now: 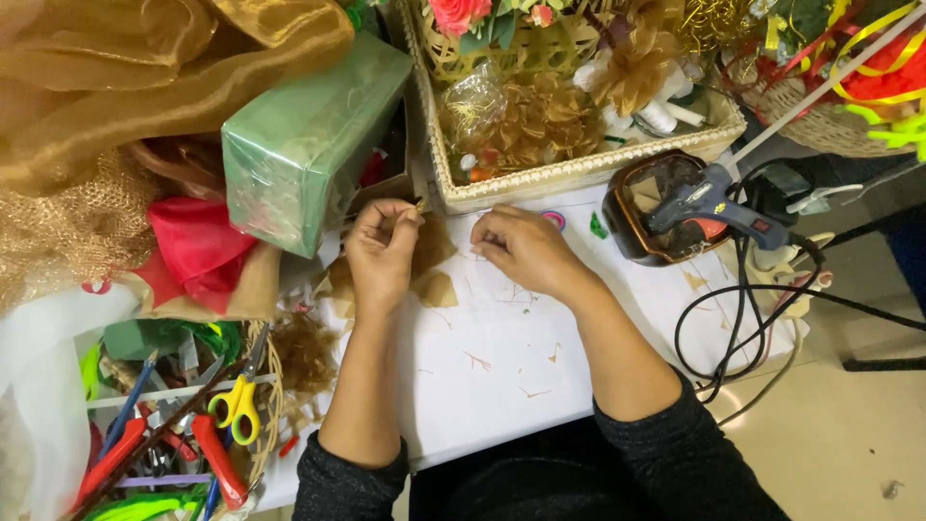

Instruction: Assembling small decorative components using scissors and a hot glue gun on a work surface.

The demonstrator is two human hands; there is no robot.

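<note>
on the white table [502, 367], at about twelve o'clock from the person's body, both bare hands work close together. left hand [381, 253] is curled, fingertips pinched narrow on a small golden-brown scrap [421, 205] at its one o'clock. right hand [523, 249] lies knuckles-up, fingers bent down to the tabletop; whether it grips anything i cannot tell. between the hands lie thin, crinkled brown sheer pieces [434, 265], flat and angular, touching the table.

at twelve o'clock of the hands stands a pale woven basket [579, 172], rim braided, filled with gauzy gold bows and glossy wrapped bits. at three o'clock a blue glue gun [709, 207] rests over a round dark dish [637, 236], its black cord looping off the table edge. at ten o'clock a boxy green block [309, 145] in shiny film leans beside rumpled gold organza [125, 68] and red fabric [198, 246]. at seven o'clock, yellow-handled scissors [238, 405] lie among red-handled tools.
</note>
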